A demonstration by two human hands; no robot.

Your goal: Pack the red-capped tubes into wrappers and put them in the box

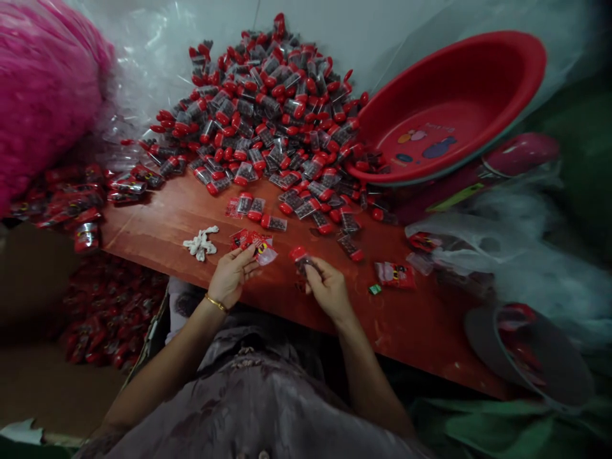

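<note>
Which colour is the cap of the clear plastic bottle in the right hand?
The rounded cap is red; the head view shows it best.

light: dim overall, source out of view.
brightest zone: wall (344, 25), twelve o'clock, grey-white.
glare: pale sheen on tabletop (157, 204), nine o'clock; scattered highlights on clear film (148, 57), ten o'clock.
shadow: deep beneath the table, five o'clock; frame edge near-black, three o'clock.
distortion: wide-angle; grey bin (482, 338) stretched, four o'clock.
focus: soft; small print on held red packet (264, 247) unreadable.
</note>
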